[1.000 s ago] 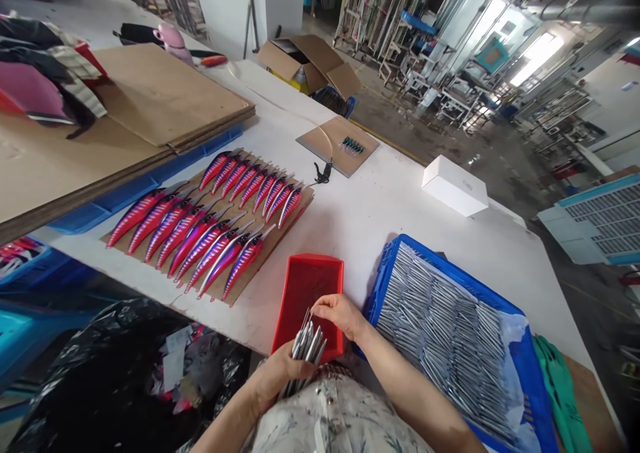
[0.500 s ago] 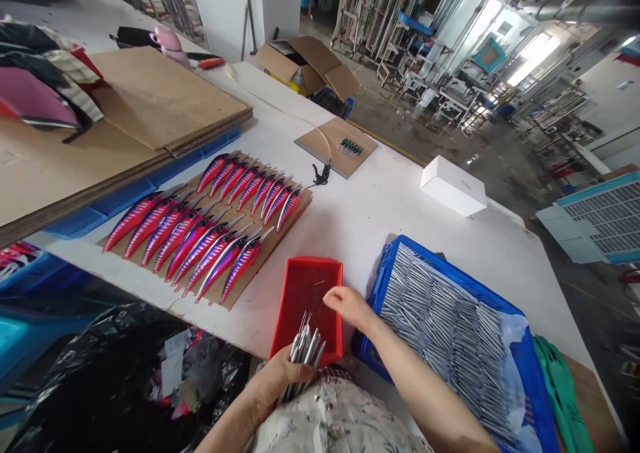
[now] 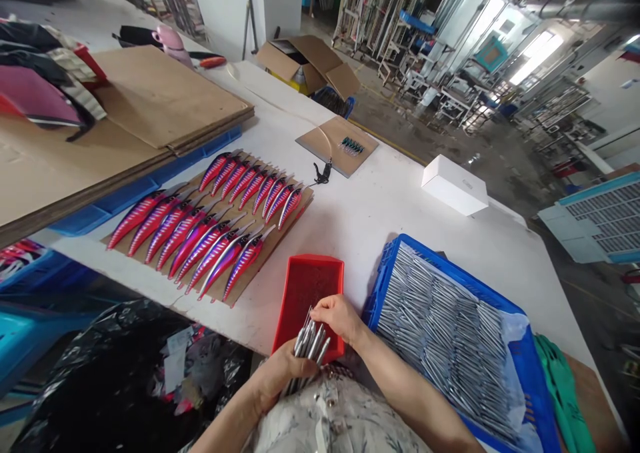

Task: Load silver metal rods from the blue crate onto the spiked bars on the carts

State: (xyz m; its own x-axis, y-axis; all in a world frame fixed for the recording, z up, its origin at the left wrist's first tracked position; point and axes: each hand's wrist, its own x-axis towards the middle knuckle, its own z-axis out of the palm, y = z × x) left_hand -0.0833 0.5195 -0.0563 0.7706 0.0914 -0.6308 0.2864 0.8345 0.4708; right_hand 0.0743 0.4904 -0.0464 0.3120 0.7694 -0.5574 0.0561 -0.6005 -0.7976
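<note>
Painted lures (image 3: pixel 210 220) laid in rows on worktop (image 3: pixel 360 206) | left hand (image 3: pixel 280 376) clenched round silver blanks bundle (image 3: pixel 309 346) over red tray (image 3: pixel 310 286) | right hand (image 3: pixel 340 316) pinching one blank's tip; step: drawing single piece; next calls for clean separation | blue crate (image 3: pixel 395 253) of blanks alongside

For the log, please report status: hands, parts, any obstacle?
Left hand grips bundle of silver metal pieces. Right hand pinches bundle's top, over red plastic tray. No obstacle seen.
</note>
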